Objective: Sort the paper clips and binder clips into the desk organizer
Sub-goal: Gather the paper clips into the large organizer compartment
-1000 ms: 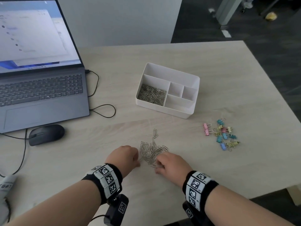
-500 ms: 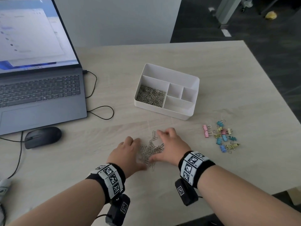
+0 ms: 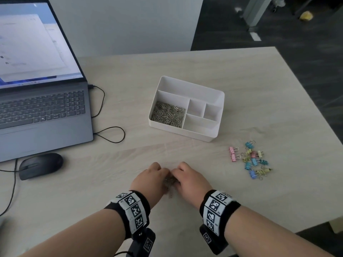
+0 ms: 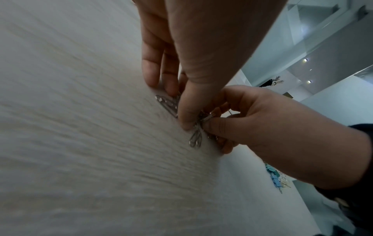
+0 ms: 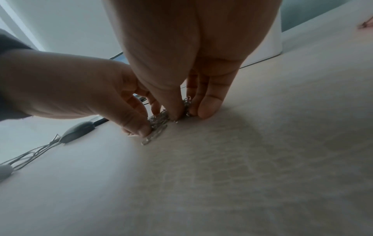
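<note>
A bunch of silver paper clips (image 3: pixel 171 182) lies on the desk near the front edge, mostly hidden between my two hands. My left hand (image 3: pixel 151 178) and right hand (image 3: pixel 191 179) meet over it, fingers curled in, pinching the paper clips from both sides. In the left wrist view my left thumb presses the paper clips (image 4: pixel 195 138) against the right hand (image 4: pixel 262 127). In the right wrist view the paper clips (image 5: pixel 159 122) sit between both thumbs. The white desk organizer (image 3: pixel 213 135) stands farther back, its large left compartment holding many paper clips (image 3: pixel 168 115). Coloured binder clips (image 3: pixel 250 160) lie to the right.
An open laptop (image 3: pixel 42 115) fills the back left, with a black cable (image 3: pixel 109 134) looping beside it and a black mouse (image 3: pixel 39 165) in front. The desk's right edge runs close to the binder clips. The organizer's three smaller compartments hold nothing.
Both hands have closed in toward each other. The spread-out paper clips, including those farther back, are now drawn into a tight bunch between the curled fingers.
</note>
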### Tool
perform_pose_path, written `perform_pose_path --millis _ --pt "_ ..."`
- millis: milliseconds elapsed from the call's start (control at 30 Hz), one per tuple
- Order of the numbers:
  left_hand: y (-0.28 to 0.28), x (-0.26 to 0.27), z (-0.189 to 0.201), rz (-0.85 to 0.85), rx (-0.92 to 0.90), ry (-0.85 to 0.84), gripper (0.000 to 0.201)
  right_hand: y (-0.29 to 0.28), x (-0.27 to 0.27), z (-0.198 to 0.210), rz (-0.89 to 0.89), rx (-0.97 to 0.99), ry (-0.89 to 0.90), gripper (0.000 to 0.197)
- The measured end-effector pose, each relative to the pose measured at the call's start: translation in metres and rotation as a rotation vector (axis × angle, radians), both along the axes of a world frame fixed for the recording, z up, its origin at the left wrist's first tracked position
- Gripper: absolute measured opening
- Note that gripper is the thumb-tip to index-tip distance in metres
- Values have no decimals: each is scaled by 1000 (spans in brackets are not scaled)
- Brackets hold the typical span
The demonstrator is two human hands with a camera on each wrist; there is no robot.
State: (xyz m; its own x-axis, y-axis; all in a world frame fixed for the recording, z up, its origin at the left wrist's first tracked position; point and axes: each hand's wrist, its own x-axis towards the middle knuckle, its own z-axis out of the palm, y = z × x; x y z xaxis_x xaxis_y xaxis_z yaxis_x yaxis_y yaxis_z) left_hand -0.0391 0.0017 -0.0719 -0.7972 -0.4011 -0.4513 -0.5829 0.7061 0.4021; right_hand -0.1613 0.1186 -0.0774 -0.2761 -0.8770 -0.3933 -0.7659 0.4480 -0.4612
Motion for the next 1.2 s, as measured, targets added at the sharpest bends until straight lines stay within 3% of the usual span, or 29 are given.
perform_pose_path --millis 167,533,667,833,1000,1200 --pt "-8 -15 2 9 5 13 18 -9 -7 -2 -120 -48 -33 8" --pt "-33 -34 4 -12 132 0 16 -19 -26 2 -243 -33 -138 8" --pt "-45 -35 11 86 284 61 5 -13 -34 2 -311 -78 -195 5" --pt "-73 -51 27 289 426 206 15 -6 -41 2 -392 -153 -277 9" --pt "-110 -88 42 417 393 362 15 -6 -44 2 -428 -170 -285 21" --pt "-132 -127 52 449 321 423 7 -8 -40 2 -437 -174 -272 17"
